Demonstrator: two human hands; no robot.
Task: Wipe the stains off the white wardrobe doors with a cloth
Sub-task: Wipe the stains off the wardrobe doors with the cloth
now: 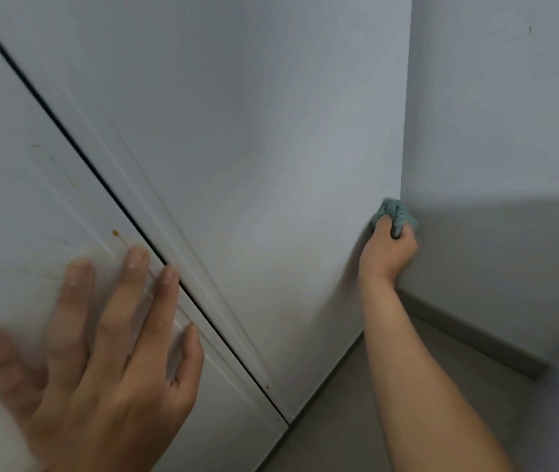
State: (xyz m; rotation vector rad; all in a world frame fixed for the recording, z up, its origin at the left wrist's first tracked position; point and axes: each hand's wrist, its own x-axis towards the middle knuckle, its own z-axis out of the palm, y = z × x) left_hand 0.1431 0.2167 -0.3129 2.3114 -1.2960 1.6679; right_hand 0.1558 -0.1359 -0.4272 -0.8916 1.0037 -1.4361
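Head | 2 doors [237, 131] | 1 cloth [394, 212] in right hand [388, 252] | left hand [101, 352] flat

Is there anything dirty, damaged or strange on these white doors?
Yes. The left white wardrobe door carries a small orange-brown spot and faint yellowish smears just above the left hand. The right hand grips the crumpled teal cloth at the far edge of the right door, away from them.
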